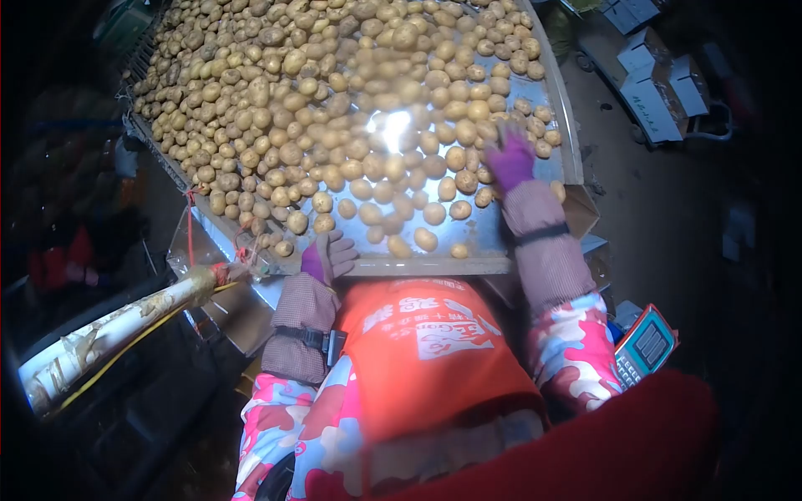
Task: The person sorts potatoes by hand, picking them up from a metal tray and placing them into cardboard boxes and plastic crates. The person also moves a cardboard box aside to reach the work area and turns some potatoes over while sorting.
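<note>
Many potatoes (292,100) lie piled on a metal table (493,238) with a raised rim. My left hand (330,255), in a grey and purple glove, rests at the near rim with its fingers apart and holds nothing. A few potatoes lie just beyond it. My right hand (510,157), in a purple glove, is over the right side of the table with its fingers spread, beside several potatoes. Its fingertips are a little blurred against them. Bright glare covers part of the metal surface.
A white pole (117,334) with a yellow cord slants in from the left. Cardboard (238,317) stands below the table's left corner. A scale with a keypad (647,346) is at my right. White boxes (652,104) sit on a cart at the upper right.
</note>
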{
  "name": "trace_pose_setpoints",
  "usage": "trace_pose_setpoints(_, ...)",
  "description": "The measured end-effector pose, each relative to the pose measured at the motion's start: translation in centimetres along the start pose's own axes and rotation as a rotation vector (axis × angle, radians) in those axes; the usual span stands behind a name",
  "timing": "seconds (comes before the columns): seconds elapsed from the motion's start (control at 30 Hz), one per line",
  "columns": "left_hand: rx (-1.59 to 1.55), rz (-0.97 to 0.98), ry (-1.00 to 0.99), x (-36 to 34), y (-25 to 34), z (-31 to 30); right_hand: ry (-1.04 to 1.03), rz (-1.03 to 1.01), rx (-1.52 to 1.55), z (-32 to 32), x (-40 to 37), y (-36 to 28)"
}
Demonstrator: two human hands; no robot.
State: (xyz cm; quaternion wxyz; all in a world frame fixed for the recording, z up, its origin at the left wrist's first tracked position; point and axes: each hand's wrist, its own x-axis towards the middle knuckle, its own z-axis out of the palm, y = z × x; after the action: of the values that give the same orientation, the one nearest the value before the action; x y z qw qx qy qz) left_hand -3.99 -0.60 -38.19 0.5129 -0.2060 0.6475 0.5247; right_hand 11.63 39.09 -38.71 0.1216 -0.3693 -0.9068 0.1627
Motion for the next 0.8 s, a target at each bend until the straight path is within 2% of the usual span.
trace_pose_setpoints(0.07, 0.011, 0.0, 0.006, 0.2, -0.2, -0.1, -0.099, 0.075, -0.196, 2.1, 0.6, -3.3)
trace_pose_setpoints(0.17, -0.005, -0.037, 0.004, 0.3, 0.1, 0.0, -0.161, -0.137, -0.188, 0.6, -3.3, -4.7)
trace_pose_setpoints(0.23, -0.021, -0.026, -0.002, 0.2, -0.1, -0.2, 0.001, -0.304, -0.094, -0.5, -6.7, -3.2)
trace_pose_setpoints(0.33, -0.036, -0.029, -0.003, -0.1, 0.0, 0.1, -0.304, -0.24, 0.155, -2.7, -8.3, -0.7)
trace_pose_setpoints(0.43, -0.057, -0.047, -0.007, 0.0, -0.2, 0.1, -0.269, 0.138, 0.329, -2.6, -3.0, 1.2)
trace_pose_setpoints(0.5, -0.068, -0.061, -0.003, 0.1, 0.2, -0.1, 0.053, -0.174, 0.169, -0.8, 2.9, 0.9)
trace_pose_setpoints(0.57, -0.082, -0.089, 0.011, 0.0, 0.4, 0.3, -0.227, -0.006, 0.105, 1.3, 7.8, 0.7)
trace_pose_setpoints(0.67, -0.11, -0.094, -0.016, 0.4, 0.0, -0.5, -0.406, -0.103, -0.346, 1.4, 9.2, -3.3)
trace_pose_setpoints(0.73, -0.085, -0.117, 0.009, 0.0, 0.6, 0.1, -0.404, 0.106, -0.021, 1.7, 8.6, -3.5)
trace_pose_setpoints(0.8, -0.13, -0.075, -0.036, 0.3, 0.3, -0.4, -0.462, -0.08, -0.337, 2.4, 9.3, -2.7)
